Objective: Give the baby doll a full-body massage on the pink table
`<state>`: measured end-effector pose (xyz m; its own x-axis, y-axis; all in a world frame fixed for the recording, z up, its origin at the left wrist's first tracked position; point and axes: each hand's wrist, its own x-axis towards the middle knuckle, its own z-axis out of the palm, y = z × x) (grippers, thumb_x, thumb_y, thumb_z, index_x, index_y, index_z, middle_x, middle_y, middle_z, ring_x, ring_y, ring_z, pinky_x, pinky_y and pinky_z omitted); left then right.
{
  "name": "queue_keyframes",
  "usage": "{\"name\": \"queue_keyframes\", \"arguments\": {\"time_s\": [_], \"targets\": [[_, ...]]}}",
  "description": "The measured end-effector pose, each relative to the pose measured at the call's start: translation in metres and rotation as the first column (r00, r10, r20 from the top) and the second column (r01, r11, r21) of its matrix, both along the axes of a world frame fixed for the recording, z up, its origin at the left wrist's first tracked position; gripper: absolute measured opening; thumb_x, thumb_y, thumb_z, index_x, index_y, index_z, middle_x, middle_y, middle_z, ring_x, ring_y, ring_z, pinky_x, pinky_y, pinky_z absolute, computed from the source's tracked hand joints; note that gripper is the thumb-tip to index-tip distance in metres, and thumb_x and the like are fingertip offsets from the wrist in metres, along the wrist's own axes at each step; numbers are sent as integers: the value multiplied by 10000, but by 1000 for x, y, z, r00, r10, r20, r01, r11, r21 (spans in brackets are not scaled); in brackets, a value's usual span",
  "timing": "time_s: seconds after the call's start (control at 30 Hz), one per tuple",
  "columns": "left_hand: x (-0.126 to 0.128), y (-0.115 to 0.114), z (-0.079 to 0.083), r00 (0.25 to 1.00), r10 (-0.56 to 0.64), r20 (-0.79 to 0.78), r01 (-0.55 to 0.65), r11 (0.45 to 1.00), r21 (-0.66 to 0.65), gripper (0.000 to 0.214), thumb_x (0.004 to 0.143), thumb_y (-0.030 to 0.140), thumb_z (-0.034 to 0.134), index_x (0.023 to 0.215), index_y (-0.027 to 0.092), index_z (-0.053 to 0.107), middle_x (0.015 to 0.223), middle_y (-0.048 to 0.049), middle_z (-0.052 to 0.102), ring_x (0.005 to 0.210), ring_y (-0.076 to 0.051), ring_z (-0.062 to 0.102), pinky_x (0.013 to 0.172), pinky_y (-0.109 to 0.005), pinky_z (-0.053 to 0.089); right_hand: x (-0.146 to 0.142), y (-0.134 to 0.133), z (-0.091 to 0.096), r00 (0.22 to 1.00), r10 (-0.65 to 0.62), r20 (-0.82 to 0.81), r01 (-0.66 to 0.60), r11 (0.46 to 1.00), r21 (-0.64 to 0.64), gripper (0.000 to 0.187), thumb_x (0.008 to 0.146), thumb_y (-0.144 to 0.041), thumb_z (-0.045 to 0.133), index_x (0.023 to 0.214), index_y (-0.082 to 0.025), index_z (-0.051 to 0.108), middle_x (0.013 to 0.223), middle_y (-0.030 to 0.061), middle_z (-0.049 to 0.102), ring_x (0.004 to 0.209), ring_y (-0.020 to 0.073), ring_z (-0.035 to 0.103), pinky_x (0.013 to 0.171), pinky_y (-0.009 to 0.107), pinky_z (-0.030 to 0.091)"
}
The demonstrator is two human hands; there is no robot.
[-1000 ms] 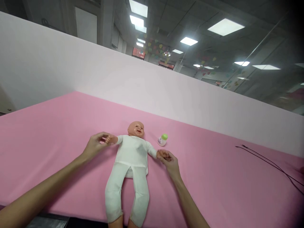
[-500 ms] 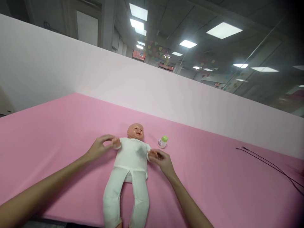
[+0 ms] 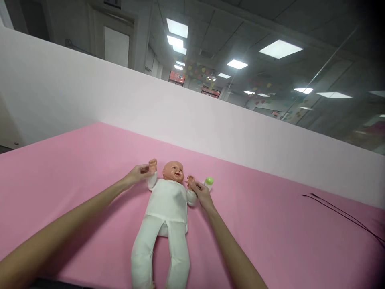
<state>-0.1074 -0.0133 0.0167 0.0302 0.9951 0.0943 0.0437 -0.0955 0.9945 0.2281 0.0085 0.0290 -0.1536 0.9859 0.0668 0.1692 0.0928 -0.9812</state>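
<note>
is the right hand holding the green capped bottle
No, the right hand is clasping a hand of the baby doll, while the green-capped bottle stands just beyond it, not held.

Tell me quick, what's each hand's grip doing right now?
Left hand: closed, holding the doll's arm.
Right hand: closed, holding the doll's other arm.

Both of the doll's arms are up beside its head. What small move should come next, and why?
Probably ease the right hand slightly away from the small green-capped bottle: it holds the doll by the hand right beside the bottle, which could get knocked.
</note>
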Motion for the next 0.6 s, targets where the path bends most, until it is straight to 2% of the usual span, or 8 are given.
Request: {"name": "queue_keyframes", "arguments": {"time_s": [0.07, 0.13, 0.2, 0.27, 0.37, 0.47, 0.53, 0.6], "targets": [[-14, -25, 0, 977, -179, -114, 193, 974, 123, 426, 678, 458, 847, 998, 189, 762, 1038, -105, 762, 989, -293, 696, 861, -394, 547, 20, -21, 2, 975, 219, 33, -220, 975, 20, 378, 784, -470, 812, 1039, -191, 792, 1138, 106, 770, 1124, 290, 682, 967, 397, 518], [-24, -49, -5, 908, -309, -284, 369, 910, 191, 335, 728, 389, 824, 1026, 239, 788, 1099, -91, 767, 1058, -296, 694, 948, -414, 526, 37, -41, -1, 909, 395, 137, -397, 918, -12, 301, 761, -389, 846, 999, -209, 802, 1103, 95, 768, 1115, 296, 682, 991, 428, 511], [-27, -68, -11, 830, -362, -423, 480, 850, 214, 174, 796, 353, 776, 948, 275, 809, 1046, -72, 782, 1053, -281, 704, 1030, -433, 482, 49, -55, -7, 847, 479, 229, -483, 875, -42, 287, 731, -342, 866, 984, -218, 810, 1102, 94, 756, 1084, 298, 683, 984, 446, 519], [-25, -79, -16, 803, -361, -474, 506, 833, 224, 110, 829, 356, 754, 885, 284, 817, 978, -71, 789, 1042, -284, 708, 1080, -460, 442, 52, -62, -11, 840, 476, 260, -482, 875, -47, 292, 717, -333, 869, 981, -221, 814, 1105, 94, 749, 1049, 293, 683, 957, 445, 531], [-16, -75, -17, 895, -279, -349, 359, 913, 192, 216, 794, 411, 781, 942, 257, 813, 1026, -93, 785, 1080, -321, 686, 1021, -467, 484, 43, -56, -8, 902, 395, 176, -398, 917, -19, 277, 727, -362, 860, 955, -214, 810, 1014, 76, 760, 966, 260, 687, 899, 399, 541], [-3, -47, -9, 987, -79, -138, 95, 989, 117, 332, 761, 486, 782, 931, 201, 768, 979, -92, 771, 980, -309, 691, 862, -405, 536, 25, -31, -1, 977, 211, 31, -211, 977, -15, 338, 748, -449, 844, 971, -199, 799, 916, 50, 760, 816, 196, 671, 744, 305, 534], [6, -20, -4, 994, 77, -72, -74, 996, 47, 359, 779, 538, 746, 860, 188, 724, 848, -57, 739, 832, -249, 679, 742, -333, 517, 11, -9, -1, 997, 70, -22, -72, 993, -92, 399, 788, -533, 787, 942, -166, 789, 744, 22, 715, 629, 146, 603, 578, 252, 474], [14, 7, -1, 976, 199, -87, -204, 978, -47, 400, 792, 572, 710, 705, 186, 649, 667, -24, 655, 655, -192, 613, 611, -288, 455, -1, 14, -6, 999, -41, -28, 34, 978, -207, 444, 811, -573, 736, 896, -139, 776, 606, -3, 647, 517, 129, 536, 491, 239, 423]]}}
